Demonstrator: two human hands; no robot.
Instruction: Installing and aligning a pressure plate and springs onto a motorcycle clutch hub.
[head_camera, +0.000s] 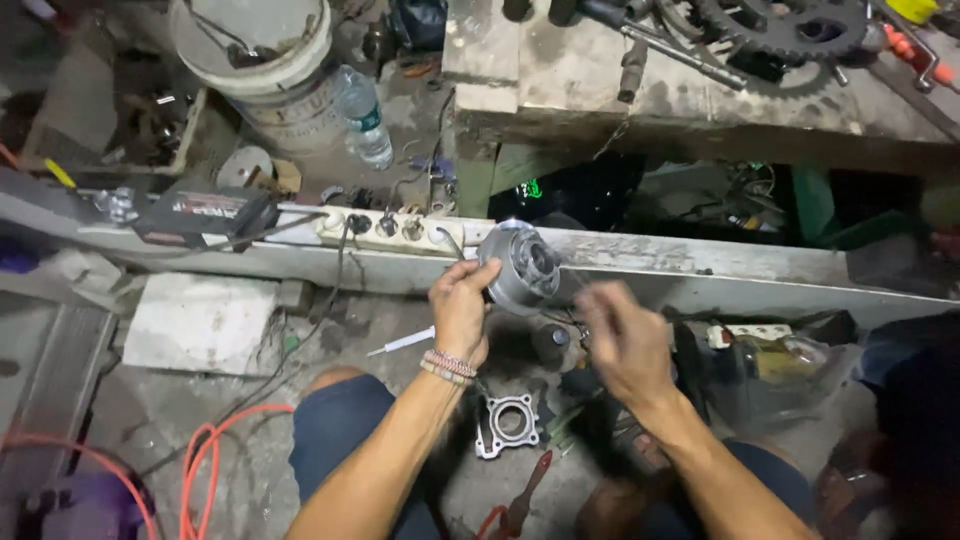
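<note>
Grimy concrete floor, cluttered workbench

1. A clear plastic water bottle stands far left of centre, beside the bucket; a dark blue-green label band wraps its middle.
2. A white plastic bucket stands at the far left, with faded dark print on its wall.
3. A flat black box lies on the left rail, bearing a red and white label.

Round silver metal engine part, ribbed rim, dark centre w/ bolt holes, held up off floor in left hand, open face tilted toward right hand, fingers on its lower-left edge
</note>
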